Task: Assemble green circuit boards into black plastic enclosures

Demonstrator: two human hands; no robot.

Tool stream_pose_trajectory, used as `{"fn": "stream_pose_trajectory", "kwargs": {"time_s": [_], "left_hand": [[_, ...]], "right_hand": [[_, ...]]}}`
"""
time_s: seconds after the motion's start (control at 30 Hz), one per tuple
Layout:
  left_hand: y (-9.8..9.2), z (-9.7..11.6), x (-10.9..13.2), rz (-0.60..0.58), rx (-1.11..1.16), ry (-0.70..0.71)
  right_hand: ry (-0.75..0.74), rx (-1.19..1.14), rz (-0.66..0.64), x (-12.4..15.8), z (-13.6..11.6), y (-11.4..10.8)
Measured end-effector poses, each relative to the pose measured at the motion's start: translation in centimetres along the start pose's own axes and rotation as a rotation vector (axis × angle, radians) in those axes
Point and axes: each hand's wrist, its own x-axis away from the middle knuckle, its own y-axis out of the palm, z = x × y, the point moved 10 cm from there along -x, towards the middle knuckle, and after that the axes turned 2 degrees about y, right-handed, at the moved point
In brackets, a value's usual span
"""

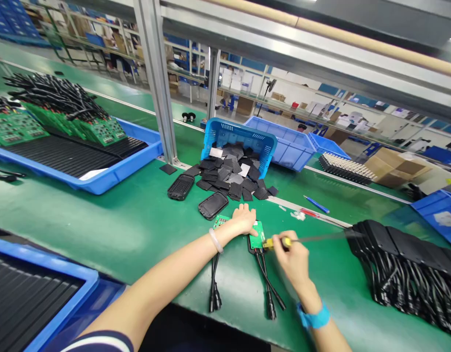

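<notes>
— What is the left hand [244, 218] doing?
— It is lying flat, fingers spread, pressing down on a green circuit board [257, 235] near the front of the green counter [118, 225].

— And the right hand [291, 258]?
— It is closing around a yellow-handled screwdriver [278, 242], whose handle end is touching the board's right edge.

— What is lying around them?
— Black cables [265, 283] are trailing from the board toward the person. Two black housings [212, 205] are sitting just beyond, and past those a tipped blue basket [237, 136] is spilling dark pads [230, 178].
</notes>
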Motion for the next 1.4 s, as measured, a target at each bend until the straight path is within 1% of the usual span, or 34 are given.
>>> {"fn": "stream_pose_trajectory", "kwargs": {"time_s": [0.07, 0.13, 0.23, 0.33, 0.4, 0.47, 0.6, 0.67, 0.7, 0.77, 0.83, 0.87, 0.9, 0.93, 1.0, 1.07, 1.13, 1.2, 1.27, 1.33, 1.4], "left_hand": [[0.1, 0.1, 0.0, -0.009, -0.034, -0.001], [0.2, 0.0, 0.0, -0.016, -0.054, -0.002], [0.3, -0.1, 0.0, -0.016, -0.070, 0.005], [0.3, -0.3, 0.1, -0.009, -0.078, 0.010], [0.3, -0.5, 0.2, -0.007, -0.081, 0.010], [0.3, -0.6, 0.2, -0.005, -0.082, 0.010], [0.4, -0.8, 0.0, -0.003, -0.080, 0.007], [0.5, -0.8, -0.1, -0.008, -0.083, -0.002], [0.5, -0.8, -0.1, -0.010, -0.085, -0.006], [0.4, -0.7, -0.1, -0.012, -0.091, -0.014], [0.3, -0.7, 0.0, -0.012, -0.097, -0.016], [0.2, -0.7, 0.1, -0.012, -0.099, -0.016], [0.2, -0.7, 0.2, -0.011, -0.099, -0.015], [0.1, -0.7, 0.3, -0.010, -0.098, -0.013], [0.1, -0.7, 0.3, -0.005, -0.093, -0.010], [0.1, -0.8, 0.4, 0.003, -0.085, -0.010], [0.2, -1.0, 0.3, 0.013, -0.078, -0.017], [0.3, -1.1, 0.3, 0.024, -0.069, -0.027], [0.3, -1.2, 0.3, 0.040, -0.057, -0.037], [0.3, -1.4, 0.3, 0.060, -0.043, -0.052], [0.2, -1.7, 0.4, 0.082, -0.028, -0.074]], "right_hand": [[-0.020, -0.007, -0.061, 0.0, -0.2, 1.2], [-0.027, -0.026, -0.068, 0.0, -0.6, 1.4], [-0.056, -0.083, -0.082, 0.5, -2.1, 2.0], [-0.112, -0.124, -0.191, 1.3, -3.6, 4.0], [-0.128, -0.123, -0.247, 1.0, -4.0, 4.8], [-0.116, -0.112, -0.226, -0.1, -3.9, 4.1], [-0.044, -0.089, -0.037, -3.4, -2.8, 0.6], [-0.016, -0.074, 0.037, -4.4, -1.9, 0.3], [-0.010, -0.066, 0.051, -4.6, -1.4, 0.8], [-0.013, -0.057, 0.028, -4.9, -0.4, 2.8], [-0.030, -0.053, -0.034, -5.2, 0.1, 4.8], [-0.039, -0.051, -0.059, -5.4, 0.1, 5.2], [-0.046, -0.047, -0.072, -5.6, 0.0, 5.2], [-0.050, -0.044, -0.069, -5.7, -0.3, 4.7], [-0.050, -0.041, -0.038, -5.6, -1.0, 2.8], [-0.050, -0.049, 0.000, -4.7, -1.5, 0.7], [-0.073, -0.065, -0.003, -2.9, -1.8, 0.0], [-0.115, -0.072, -0.055, -1.1, -1.8, 0.6], [-0.146, -0.059, -0.116, -0.1, -1.7, 1.7], [-0.146, -0.036, -0.129, -0.4, -1.7, 2.2], [-0.127, -0.020, -0.101, -1.7, -2.1, 2.3]]}}
